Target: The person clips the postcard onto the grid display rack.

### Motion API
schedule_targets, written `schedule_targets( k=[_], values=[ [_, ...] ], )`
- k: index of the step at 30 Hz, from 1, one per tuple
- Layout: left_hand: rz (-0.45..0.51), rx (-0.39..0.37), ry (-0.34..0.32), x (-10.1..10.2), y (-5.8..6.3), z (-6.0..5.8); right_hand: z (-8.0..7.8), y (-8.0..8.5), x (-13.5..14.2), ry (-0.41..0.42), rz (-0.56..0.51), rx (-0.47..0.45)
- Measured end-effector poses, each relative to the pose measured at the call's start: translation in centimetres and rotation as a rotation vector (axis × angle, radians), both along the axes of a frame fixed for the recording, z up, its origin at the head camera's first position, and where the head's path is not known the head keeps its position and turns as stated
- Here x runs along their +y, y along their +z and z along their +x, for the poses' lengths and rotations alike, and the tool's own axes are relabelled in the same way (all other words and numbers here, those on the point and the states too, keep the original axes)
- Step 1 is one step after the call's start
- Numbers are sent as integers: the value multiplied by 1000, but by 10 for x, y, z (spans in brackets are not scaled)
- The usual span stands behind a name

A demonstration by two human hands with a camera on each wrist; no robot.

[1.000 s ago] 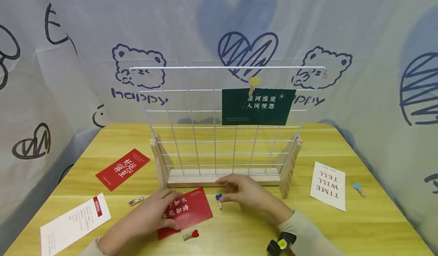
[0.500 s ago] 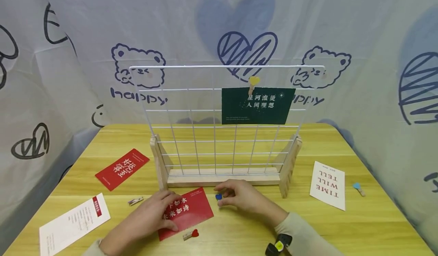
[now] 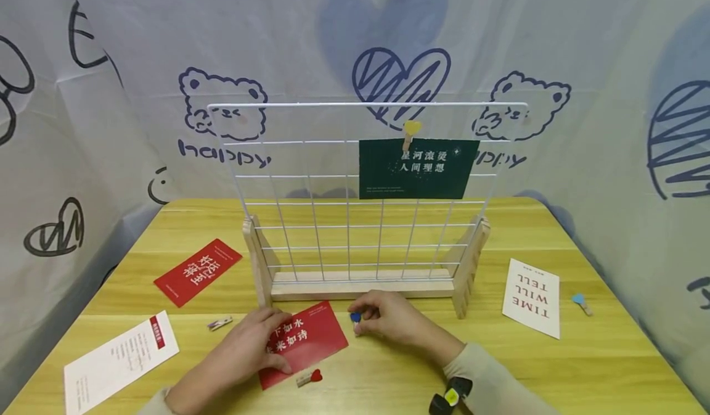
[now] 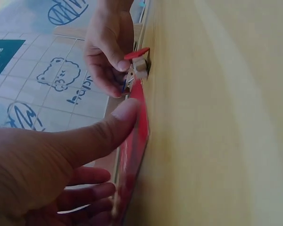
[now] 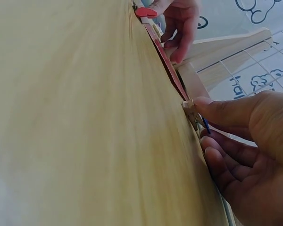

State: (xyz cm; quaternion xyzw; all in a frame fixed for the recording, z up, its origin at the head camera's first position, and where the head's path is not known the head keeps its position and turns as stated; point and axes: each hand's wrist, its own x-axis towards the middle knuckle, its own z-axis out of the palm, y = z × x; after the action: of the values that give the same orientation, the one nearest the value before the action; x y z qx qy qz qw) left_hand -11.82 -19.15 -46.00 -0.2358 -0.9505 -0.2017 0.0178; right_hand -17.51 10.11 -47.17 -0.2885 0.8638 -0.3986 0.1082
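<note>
My left hand (image 3: 249, 344) lies over the left end of a red card (image 3: 316, 335) with white lettering, holding it between thumb and fingers at its long edges. Part of the card is hidden under the hand. To its right, my right hand (image 3: 391, 321) pinches a small wooden clothespin with a blue heart (image 3: 355, 318) between thumb and forefinger, low over the table. In the right wrist view the clothespin's wooden end (image 5: 192, 112) is close to the card's corner. A clothespin with a red heart (image 3: 309, 377) lies by the card's lower edge.
Behind the hands stands a white wire grid (image 3: 348, 225) on a wooden base (image 3: 360, 287); a green card (image 3: 416, 177) hangs there from a yellow-heart clothespin (image 3: 412, 130). Around lie another red card (image 3: 198, 272), white cards (image 3: 123, 365) (image 3: 531, 298), a clothespin (image 3: 220, 323) and a light-blue-heart clothespin (image 3: 582, 304).
The right thumb and forefinger have closed in on the blue-heart clothespin, which has tilted slightly. The red card under my left hand has shifted a little to the right.
</note>
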Motion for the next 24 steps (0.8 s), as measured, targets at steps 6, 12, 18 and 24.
schedule_targets(
  k=[6,12,18,24],
  values=[
    [53,-4,23,1,-3,3,-2,-3,2,22,-7,15],
    [56,-14,82,5,-2,7,-2,-2,2,36,-10,12],
    [66,-56,153,10,0,8,-1,1,2,33,-13,0],
    [62,-62,149,10,1,12,0,1,1,32,-12,-16]
  ],
)
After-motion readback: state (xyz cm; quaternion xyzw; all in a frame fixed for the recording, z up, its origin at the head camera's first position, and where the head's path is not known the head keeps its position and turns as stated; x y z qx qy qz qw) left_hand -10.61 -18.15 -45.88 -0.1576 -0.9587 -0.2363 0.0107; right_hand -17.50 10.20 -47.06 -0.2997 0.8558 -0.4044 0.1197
